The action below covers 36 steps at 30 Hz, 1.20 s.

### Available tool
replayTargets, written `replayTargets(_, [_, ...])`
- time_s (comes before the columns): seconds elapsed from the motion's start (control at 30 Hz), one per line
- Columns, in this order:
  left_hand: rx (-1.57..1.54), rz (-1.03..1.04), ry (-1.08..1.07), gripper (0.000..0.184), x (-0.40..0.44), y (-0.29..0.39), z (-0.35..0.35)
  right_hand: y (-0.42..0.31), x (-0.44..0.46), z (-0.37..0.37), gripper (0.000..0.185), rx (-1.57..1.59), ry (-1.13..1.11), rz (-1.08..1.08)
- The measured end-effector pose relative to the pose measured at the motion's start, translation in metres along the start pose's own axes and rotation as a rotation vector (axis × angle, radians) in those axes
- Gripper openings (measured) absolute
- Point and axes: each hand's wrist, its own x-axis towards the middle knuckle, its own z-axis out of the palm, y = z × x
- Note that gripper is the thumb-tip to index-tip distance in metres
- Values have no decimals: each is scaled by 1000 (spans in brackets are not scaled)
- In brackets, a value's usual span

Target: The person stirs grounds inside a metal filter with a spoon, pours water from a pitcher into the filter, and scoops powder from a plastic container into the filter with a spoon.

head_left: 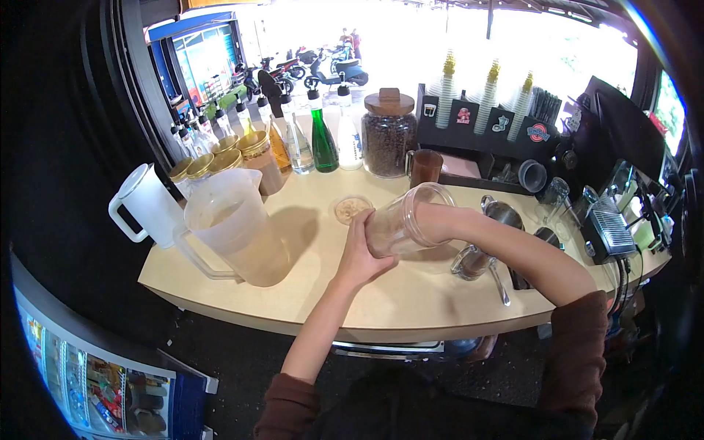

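My left hand (pixel 362 253) is wrapped round the side of a clear plastic jar (pixel 392 231), which is tilted with its mouth to the upper right. My right hand (pixel 434 222) reaches in through the mouth; its fingers are blurred behind the plastic, so what they hold, if anything, does not show. Just behind my left hand lies a small round dish or lid (pixel 352 209) with pale contents. Under my right forearm stand a metal jug (pixel 471 262) and a long-handled spoon (pixel 501 287).
A large pitcher (pixel 246 238) of tan liquid and a white pitcher (pixel 150 209) stand at left. Gold-lidded jars (pixel 258 158), pump bottles (pixel 323 143) and a coffee bean jar (pixel 389 143) line the back. A cup rack (pixel 477 128) and metal machine (pixel 614 227) are at right.
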Motion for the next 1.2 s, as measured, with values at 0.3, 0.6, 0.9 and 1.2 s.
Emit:
replayTargets(0.3, [17,-9,3,95,-1,1,0,1,0,-6,19,3,-67,110])
replayTargets(0.6, [13,-7,-6,99,0,-1,-1,-30,-17,-35,21,140,80,145])
replayTargets(0.9, [13,2,34,91,1,1,-2,-58,-29,-69,21,181,16,171])
replayTargets(1.2, [94,29,41,94,2,2,-6,-59,-44,-81,25,203,124,190])
